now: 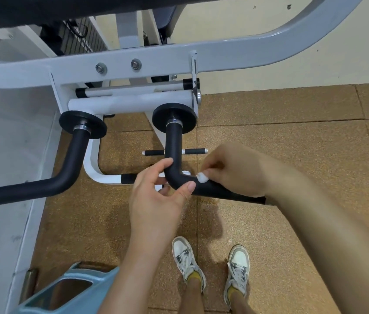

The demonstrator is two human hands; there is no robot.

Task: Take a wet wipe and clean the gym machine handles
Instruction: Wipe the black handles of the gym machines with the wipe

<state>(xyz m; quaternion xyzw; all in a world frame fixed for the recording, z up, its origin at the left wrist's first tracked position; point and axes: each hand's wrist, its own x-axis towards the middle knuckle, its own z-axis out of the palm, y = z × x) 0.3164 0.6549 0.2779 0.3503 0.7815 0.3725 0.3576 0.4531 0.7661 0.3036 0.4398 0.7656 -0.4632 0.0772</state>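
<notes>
Standing on speckled brown floor tiles (292, 155) beside a pale wall. Pressing a small wadded wet wipe (202, 177) against the right handle (174, 152), just past its bend, right hand (231, 171) pinching it shut between fingertips. Steadying the bend with the left hand (156, 196), grip loosely curled around the tube, not fully closed. Risking a dropped wipe, being so small and barely pinched; likely missing the underside and far end. Leaving the left handle (65, 164), well apart, seemingly not yet tended.
</notes>
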